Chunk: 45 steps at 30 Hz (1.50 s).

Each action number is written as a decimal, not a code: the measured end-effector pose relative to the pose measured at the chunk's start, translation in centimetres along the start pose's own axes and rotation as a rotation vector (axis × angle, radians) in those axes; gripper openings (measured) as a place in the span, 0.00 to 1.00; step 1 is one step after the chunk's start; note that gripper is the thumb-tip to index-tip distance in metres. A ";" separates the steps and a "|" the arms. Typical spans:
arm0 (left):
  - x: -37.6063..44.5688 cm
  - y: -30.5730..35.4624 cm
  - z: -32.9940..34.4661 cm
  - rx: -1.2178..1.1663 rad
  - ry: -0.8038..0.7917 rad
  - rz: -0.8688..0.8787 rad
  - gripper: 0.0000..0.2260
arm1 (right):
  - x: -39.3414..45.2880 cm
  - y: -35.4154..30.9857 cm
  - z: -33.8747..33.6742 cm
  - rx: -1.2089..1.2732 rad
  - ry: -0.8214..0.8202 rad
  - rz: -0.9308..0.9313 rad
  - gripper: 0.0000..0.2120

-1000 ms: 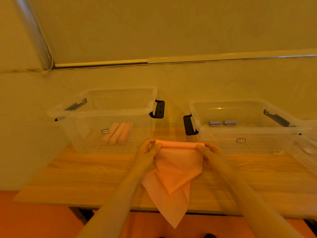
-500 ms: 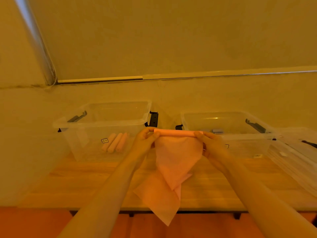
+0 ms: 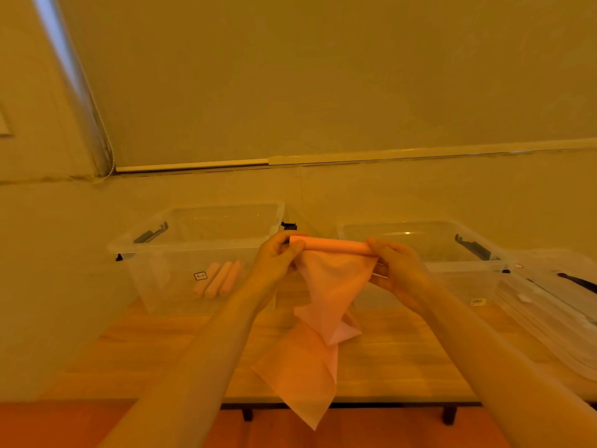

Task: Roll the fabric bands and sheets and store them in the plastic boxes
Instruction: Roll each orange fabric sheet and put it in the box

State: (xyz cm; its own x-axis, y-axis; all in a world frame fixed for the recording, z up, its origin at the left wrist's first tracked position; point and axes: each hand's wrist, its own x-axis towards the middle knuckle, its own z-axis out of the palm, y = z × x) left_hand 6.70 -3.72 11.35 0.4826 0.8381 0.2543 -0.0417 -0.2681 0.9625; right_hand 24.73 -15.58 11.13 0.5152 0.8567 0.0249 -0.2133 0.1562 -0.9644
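A pink fabric sheet [image 3: 323, 299] hangs in the air above the wooden table [image 3: 397, 360], its top edge wound into a tight roll. My left hand [image 3: 274, 263] pinches the roll's left end and my right hand [image 3: 397, 270] grips its right end. The loose tail drops down past the table's front edge. Behind my left hand stands a clear plastic box [image 3: 161, 250] holding three pink fabric rolls [image 3: 219, 279]. A second clear box [image 3: 452, 253] stands behind my right hand; its contents are hard to make out.
Both boxes have black latch handles and stand against a pale wall. Another clear container or lid [image 3: 555, 305] lies at the table's right edge. Below the table's front edge is orange floor [image 3: 48, 425].
Both hands have lifted the sheet off the table to box-rim height. The tail hangs freer and the view has tilted upward.
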 end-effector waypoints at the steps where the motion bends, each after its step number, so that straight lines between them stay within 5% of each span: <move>1: 0.0 0.1 0.0 -0.007 -0.012 0.006 0.08 | 0.0 -0.1 0.1 -0.001 0.008 -0.005 0.06; 10: 0.2 0.6 0.5 -0.041 0.011 -0.095 0.07 | -0.1 -0.6 0.1 0.030 0.058 -0.085 0.07; 20: 2.4 4.9 1.5 0.005 0.109 0.108 0.04 | 1.4 -4.3 1.6 0.036 0.047 -0.205 0.02; 26: 4.4 10.2 1.7 0.073 0.188 0.246 0.11 | 2.7 -9.2 2.9 0.053 0.057 -0.268 0.13; 32: 4.7 10.7 1.2 0.244 0.138 0.312 0.11 | 3.1 -9.5 2.4 -0.061 0.045 -0.280 0.10; 42: 4.0 8.0 1.3 0.055 0.144 0.181 0.10 | 3.2 -5.5 2.0 -0.134 0.049 -0.197 0.31; 45: 4.0 7.6 1.4 -0.009 0.185 0.139 0.14 | 3.2 -4.1 1.7 -0.107 0.043 -0.128 0.31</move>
State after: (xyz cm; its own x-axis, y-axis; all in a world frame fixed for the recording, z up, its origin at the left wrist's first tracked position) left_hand 9.56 -3.07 19.54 0.3028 0.8665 0.3969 -0.1045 -0.3838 0.9175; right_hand 25.87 -12.65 15.58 0.5682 0.8108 0.1404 -0.0553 0.2078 -0.9766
